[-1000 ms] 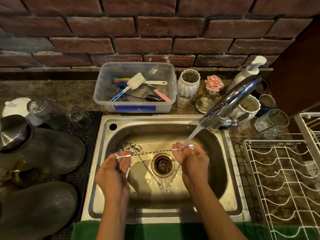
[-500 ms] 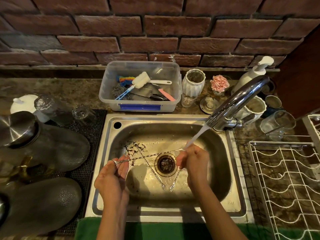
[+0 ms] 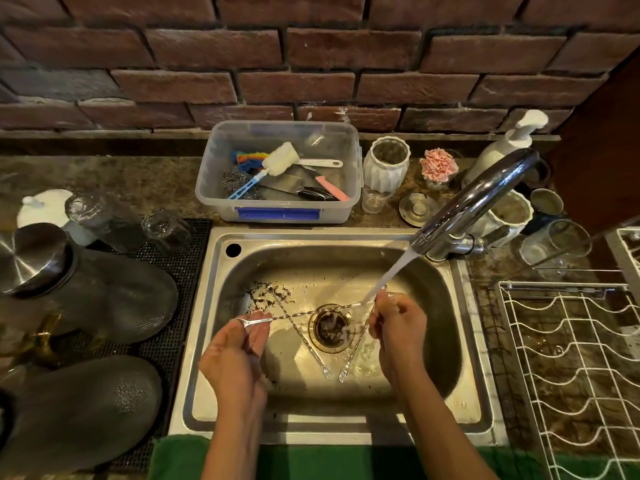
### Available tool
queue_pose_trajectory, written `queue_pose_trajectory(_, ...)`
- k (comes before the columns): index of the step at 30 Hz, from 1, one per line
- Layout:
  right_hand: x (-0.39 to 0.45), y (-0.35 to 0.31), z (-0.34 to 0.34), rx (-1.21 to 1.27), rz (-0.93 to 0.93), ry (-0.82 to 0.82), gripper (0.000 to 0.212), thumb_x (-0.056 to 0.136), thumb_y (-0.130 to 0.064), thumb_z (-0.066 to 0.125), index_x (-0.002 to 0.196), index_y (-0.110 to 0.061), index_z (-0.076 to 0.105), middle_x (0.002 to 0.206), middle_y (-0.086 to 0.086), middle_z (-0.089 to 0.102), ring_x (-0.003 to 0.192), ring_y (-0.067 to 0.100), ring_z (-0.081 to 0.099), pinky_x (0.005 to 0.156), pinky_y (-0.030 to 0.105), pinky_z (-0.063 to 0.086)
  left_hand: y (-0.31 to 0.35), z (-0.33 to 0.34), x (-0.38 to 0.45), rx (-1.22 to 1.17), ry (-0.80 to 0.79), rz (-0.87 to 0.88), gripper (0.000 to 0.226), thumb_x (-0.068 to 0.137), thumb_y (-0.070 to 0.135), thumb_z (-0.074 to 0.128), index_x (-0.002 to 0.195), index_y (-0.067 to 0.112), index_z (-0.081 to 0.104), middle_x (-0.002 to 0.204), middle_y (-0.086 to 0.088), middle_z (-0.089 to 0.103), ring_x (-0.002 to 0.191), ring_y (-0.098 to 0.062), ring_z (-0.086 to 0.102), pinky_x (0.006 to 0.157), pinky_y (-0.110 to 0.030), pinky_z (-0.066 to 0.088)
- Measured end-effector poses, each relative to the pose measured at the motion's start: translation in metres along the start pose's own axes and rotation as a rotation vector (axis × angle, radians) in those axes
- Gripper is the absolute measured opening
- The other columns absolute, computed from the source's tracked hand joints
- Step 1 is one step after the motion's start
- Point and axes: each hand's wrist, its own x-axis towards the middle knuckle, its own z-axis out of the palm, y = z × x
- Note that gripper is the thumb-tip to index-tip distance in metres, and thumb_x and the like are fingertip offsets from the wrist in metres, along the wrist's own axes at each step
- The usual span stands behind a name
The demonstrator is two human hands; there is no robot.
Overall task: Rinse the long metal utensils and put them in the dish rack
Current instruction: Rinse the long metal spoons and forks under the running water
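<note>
Long twisted metal spoon (image 3: 311, 312) held level across sink, one end pinched in left hand (image 3: 239, 355), other in right hand (image 3: 398, 327), tap water striking right end. Two more twisted utensils (image 3: 301, 336) lie on sink floor, handles splayed apart, heads nearly meeting near drain. White wire dish rack (image 3: 568, 362) stands right of sink.

Both hands, left (image 3: 239, 355) and right (image 3: 398, 327), hold a twisted spoon (image 3: 311, 312) under the tap (image 3: 474, 199) stream over the sink (image 3: 460, 341).

left hand (image 3: 235, 355) pinching, right hand (image 3: 398, 327) pinching
</note>
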Motion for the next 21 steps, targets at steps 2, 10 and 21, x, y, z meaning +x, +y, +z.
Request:
queue_pose_trajectory(2, 0.002, 0.000, -0.001, -0.049, -0.003, -0.006, 0.029, 0.100, -0.015, 0.054, 0.075, 0.000, 0.056, 0.054, 0.010, 0.042, 0.043, 0.017, 0.034, 0.041, 0.028, 0.027, -0.001, -0.001, -0.002, 0.003, -0.010, -0.005, 0.019, 0.099, -0.005, 0.050, 0.091, 0.001, 0.066, 0.065, -0.001, 0.072, 0.063, -0.014, 0.069, 0.060, -0.023, 0.059)
queue_pose_trajectory(10, 0.002, 0.002, 0.010, -0.084, 0.024, -0.082, 0.016, 0.089, 0.008, 0.047, 0.077, 0.010, 0.057, 0.053, 0.008, 0.049, 0.043, 0.014, 0.041, 0.039, 0.025, 0.034, 0.004, -0.009, 0.003, -0.044, 0.097, 0.008, 0.015, 0.098, -0.007, 0.050, 0.097, -0.004, 0.065, 0.082, -0.015, 0.073, 0.071, -0.019, 0.074, 0.068, -0.026, 0.063)
queue_pose_trajectory(21, 0.019, 0.015, -0.008, -0.363, -0.045, 0.107, 0.030, 0.098, -0.014, 0.053, 0.070, -0.009, 0.063, 0.061, 0.003, 0.060, 0.052, 0.016, 0.053, 0.052, 0.037, 0.047, 0.010, 0.003, 0.019, 0.008, 0.066, 0.140, 0.020, 0.099, -0.004, 0.051, 0.088, 0.003, 0.066, 0.088, -0.019, 0.073, 0.083, -0.027, 0.074, 0.076, -0.030, 0.064)
